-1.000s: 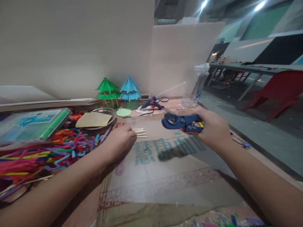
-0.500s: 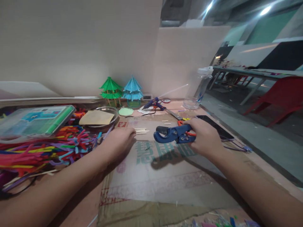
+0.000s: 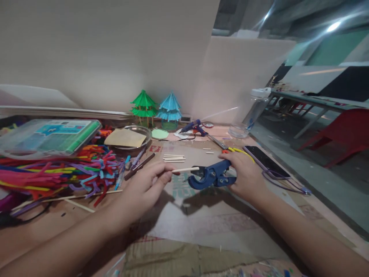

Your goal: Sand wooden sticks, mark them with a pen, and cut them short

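Note:
A short wooden stick [image 3: 186,169] is pinched between the thumb and fingers of my left hand [image 3: 152,181], its far end at the jaws of a blue cutter [image 3: 211,174]. My right hand [image 3: 248,173] grips the cutter by its handles. Behind my left hand, several cut sticks [image 3: 174,158] lie side by side on the translucent sheet [image 3: 196,223]. Two shorter pieces [image 3: 210,152] rest farther back. The cutter hangs above the sheet and casts a shadow on it.
Colourful pipe cleaners [image 3: 57,173] and a clear plastic case [image 3: 49,136] are at the left. Green [image 3: 143,105] and blue [image 3: 170,105] small pagodas stand at the back, near a glue gun [image 3: 191,126], scissors [image 3: 217,141] and a bottle [image 3: 248,111]. A phone [image 3: 266,161] lies right.
My left hand has come away from the bundle of sticks and now holds one stick at the cutter's jaws. The view has shifted slightly left.

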`<control>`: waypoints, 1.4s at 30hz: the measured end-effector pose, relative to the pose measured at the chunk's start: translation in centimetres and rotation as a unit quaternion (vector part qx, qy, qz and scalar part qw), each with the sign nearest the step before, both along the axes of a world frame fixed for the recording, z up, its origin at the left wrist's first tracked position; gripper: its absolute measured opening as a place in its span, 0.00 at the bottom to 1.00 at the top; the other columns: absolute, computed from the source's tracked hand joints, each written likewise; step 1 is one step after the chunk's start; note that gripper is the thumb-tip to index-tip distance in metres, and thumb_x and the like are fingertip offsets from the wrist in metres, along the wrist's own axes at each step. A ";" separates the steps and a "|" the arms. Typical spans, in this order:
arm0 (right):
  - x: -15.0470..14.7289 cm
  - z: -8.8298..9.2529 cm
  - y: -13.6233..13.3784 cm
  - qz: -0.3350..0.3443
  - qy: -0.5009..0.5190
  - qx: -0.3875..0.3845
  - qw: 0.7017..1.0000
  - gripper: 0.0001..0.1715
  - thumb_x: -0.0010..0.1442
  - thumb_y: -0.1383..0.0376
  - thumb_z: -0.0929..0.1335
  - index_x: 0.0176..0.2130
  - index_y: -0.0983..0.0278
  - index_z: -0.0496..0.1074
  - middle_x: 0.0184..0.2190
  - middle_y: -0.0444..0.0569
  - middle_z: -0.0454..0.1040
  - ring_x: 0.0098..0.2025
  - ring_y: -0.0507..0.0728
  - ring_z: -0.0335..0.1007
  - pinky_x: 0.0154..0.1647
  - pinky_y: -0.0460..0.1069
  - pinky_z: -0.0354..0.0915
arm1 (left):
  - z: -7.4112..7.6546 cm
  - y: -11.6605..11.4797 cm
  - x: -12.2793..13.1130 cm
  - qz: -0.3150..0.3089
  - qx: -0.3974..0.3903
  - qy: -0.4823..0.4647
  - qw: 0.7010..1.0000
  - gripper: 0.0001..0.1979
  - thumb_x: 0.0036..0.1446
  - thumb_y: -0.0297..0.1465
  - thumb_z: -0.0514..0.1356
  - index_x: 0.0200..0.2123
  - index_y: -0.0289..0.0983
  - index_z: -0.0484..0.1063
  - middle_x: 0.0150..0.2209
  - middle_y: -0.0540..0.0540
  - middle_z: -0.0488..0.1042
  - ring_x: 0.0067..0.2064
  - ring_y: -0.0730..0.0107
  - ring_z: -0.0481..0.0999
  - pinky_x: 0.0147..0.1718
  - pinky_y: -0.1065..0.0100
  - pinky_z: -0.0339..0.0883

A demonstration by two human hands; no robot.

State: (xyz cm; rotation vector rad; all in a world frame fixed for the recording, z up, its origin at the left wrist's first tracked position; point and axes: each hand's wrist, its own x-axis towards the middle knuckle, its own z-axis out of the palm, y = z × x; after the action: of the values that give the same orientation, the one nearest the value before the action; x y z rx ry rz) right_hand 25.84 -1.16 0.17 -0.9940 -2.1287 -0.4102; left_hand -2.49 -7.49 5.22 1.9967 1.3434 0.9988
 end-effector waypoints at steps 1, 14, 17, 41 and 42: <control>-0.1 -0.1 0.0 0.005 -0.012 0.008 1.000 0.26 0.49 0.66 0.67 0.49 0.62 0.68 0.39 0.56 0.75 0.42 0.67 0.71 0.45 0.61 0.67 | 0.0 0.0 0.1 -0.008 0.007 0.004 1.000 0.13 0.63 0.37 0.51 0.36 0.40 0.73 0.29 0.49 0.74 0.33 0.68 0.72 0.31 0.69 0.67; -0.6 0.2 -0.5 -0.003 -0.062 0.053 0.997 0.25 0.52 0.65 0.66 0.51 0.61 0.66 0.39 0.56 0.74 0.41 0.66 0.71 0.45 0.60 0.66 | -1.0 1.0 -0.6 -0.087 0.073 0.052 0.992 0.12 0.62 0.34 0.51 0.34 0.41 0.74 0.33 0.50 0.77 0.36 0.68 0.74 0.38 0.69 0.66; -0.8 0.4 -0.6 0.003 -0.063 0.064 0.996 0.24 0.54 0.65 0.66 0.52 0.62 0.65 0.38 0.56 0.74 0.40 0.65 0.71 0.44 0.59 0.66 | -0.8 1.0 -0.4 -0.094 0.058 0.043 0.993 0.12 0.63 0.34 0.51 0.35 0.40 0.73 0.34 0.50 0.77 0.37 0.67 0.75 0.39 0.68 0.66; -1.1 2.1 -2.0 0.018 -0.079 0.194 0.978 0.12 0.61 0.64 0.66 0.46 0.63 0.67 0.32 0.53 0.74 0.35 0.61 0.68 0.39 0.54 0.63 | -1.0 -0.1 0.2 -0.226 0.097 0.062 0.967 0.12 0.65 0.26 0.50 0.32 0.38 0.71 0.30 0.49 0.75 0.36 0.71 0.72 0.36 0.73 0.64; -1.1 2.2 -2.1 0.018 -0.080 0.198 0.977 0.12 0.61 0.65 0.67 0.46 0.63 0.66 0.32 0.52 0.74 0.34 0.60 0.68 0.39 0.54 0.63 | -1.0 -0.1 0.2 -0.228 0.097 0.062 0.967 0.12 0.65 0.26 0.50 0.32 0.38 0.71 0.30 0.49 0.75 0.36 0.71 0.72 0.36 0.73 0.64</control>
State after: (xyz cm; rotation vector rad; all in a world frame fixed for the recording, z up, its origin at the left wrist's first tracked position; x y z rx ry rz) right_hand 24.74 -3.22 2.39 -0.7106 -2.0860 -0.8831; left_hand -2.29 -7.64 4.25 2.4015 0.8021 0.8215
